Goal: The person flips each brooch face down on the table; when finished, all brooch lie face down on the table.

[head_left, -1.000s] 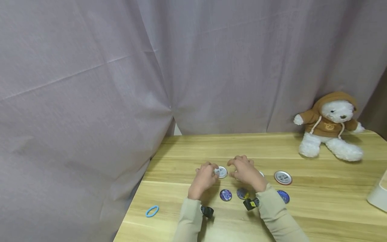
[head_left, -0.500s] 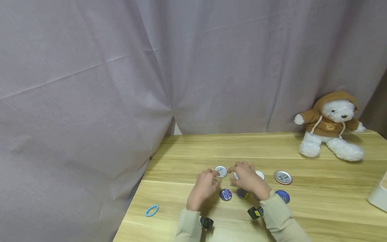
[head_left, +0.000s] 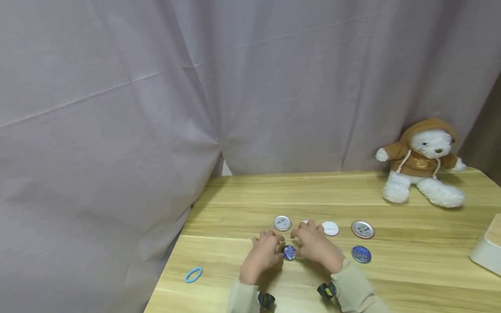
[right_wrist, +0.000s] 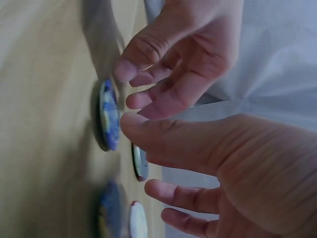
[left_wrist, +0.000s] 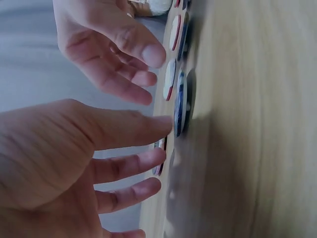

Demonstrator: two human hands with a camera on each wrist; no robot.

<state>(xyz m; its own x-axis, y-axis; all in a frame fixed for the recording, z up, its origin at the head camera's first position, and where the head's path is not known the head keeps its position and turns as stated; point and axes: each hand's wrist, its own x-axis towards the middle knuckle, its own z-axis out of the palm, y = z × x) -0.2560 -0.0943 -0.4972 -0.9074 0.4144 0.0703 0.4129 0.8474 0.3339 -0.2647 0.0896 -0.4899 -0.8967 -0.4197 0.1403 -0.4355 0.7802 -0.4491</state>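
A blue-purple round badge (head_left: 289,253) lies on the table between my two hands. My left hand (head_left: 264,253) is at its left side and my right hand (head_left: 316,247) at its right, fingers loosely bent and holding nothing. In the left wrist view the left thumb (left_wrist: 143,130) reaches the edge of the badge (left_wrist: 181,106); contact is unclear. The right thumb (right_wrist: 163,134) is just off the badge (right_wrist: 110,116) in the right wrist view. Behind the hands lie a silver pin-backed badge (head_left: 282,223) and a white one (head_left: 330,228). Another white disc is partly hidden by the right fingers.
Farther right are a silver pin-backed badge (head_left: 362,229) and a blue badge (head_left: 361,254). A blue ring band (head_left: 193,274) lies at the left. At the back right sits a teddy bear (head_left: 420,163); a white box (head_left: 487,248) stands at the right edge.
Both hands have drawn back from beside the silver badge toward the near row and now flank the blue-purple badge. The right hand now covers the blue-yellow badge. The head view has shifted slightly.
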